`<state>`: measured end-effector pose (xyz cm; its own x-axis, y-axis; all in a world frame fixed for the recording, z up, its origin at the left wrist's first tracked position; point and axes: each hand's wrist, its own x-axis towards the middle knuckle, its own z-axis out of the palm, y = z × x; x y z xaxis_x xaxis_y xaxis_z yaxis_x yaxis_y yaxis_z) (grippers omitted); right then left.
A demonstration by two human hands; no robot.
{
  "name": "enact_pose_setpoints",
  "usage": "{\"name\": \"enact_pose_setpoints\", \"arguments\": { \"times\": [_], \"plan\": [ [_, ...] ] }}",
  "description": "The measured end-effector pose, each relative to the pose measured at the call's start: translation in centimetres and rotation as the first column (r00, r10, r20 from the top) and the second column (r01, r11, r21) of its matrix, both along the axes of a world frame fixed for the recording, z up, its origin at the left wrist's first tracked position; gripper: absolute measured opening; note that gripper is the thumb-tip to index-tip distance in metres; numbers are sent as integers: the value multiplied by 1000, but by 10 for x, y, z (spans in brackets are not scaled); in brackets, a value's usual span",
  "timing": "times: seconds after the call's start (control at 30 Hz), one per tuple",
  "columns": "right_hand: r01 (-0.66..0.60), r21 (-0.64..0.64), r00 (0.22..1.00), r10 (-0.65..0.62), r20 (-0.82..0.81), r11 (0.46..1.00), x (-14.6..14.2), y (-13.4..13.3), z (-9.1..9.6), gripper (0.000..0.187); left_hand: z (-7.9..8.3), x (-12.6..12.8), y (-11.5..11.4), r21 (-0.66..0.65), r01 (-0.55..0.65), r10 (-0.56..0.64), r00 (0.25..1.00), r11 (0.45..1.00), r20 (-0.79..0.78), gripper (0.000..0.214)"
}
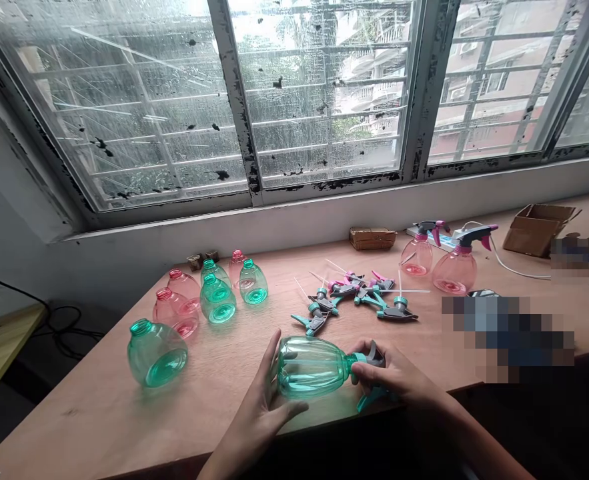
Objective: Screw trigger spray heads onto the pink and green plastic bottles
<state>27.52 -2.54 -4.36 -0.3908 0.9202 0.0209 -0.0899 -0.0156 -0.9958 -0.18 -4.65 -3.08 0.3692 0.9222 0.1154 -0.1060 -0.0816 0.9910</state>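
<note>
A clear green spray bottle (310,365) lies on its side at the near edge of the wooden table (104,413). My left hand (263,400) cups the bottle's base, fingers curved round it. My right hand (393,375) is closed on the grey-and-teal trigger sprayer head (371,360) at the bottle's neck. Just beyond lies a pile of loose trigger heads (354,297) in teal and pink, with thin white tubes sticking out.
Several capless green and pink bottles (209,293) stand at the left, one large green bottle (155,352) nearest. Two pink bottles with sprayers (449,263) stand at the right by a white cable, a small brown box (373,237) and an open carton (538,229). Windows behind.
</note>
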Motion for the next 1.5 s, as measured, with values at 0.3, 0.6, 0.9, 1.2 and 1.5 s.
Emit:
{"name": "enact_pose_setpoints", "arguments": {
  "times": [0.3, 0.6, 0.9, 1.2, 1.5],
  "plan": [
    [8, 4, 1000, -8, 14, 1000, 1, 0, 1, 43, 10, 1, 2, -7, 1, -2, 998, 1000, -59, 92],
    [20, 3, 1000, -20, 10, 1000, 1, 1, 0, 44, 2, 0, 2, -19, 0, -1, 1000, 1000, -26, 108],
    [25, 0, 1000, -25, 7, 1000, 1, 1, -1, 44, 12, 1, 0, -68, 114, -113, 994, 991, 12, 109],
    [5, 24, 1000, -6, 9, 1000, 1, -1, 2, 41, 9, 2, 2, -17, 2, -3, 999, 1000, -53, 102],
    [6, 0, 1000, -6, -9, 1000, 0, -1, 6, 42, 8, -3, -2, -46, 109, -109, 994, 993, 2, 103]
  ]
}}
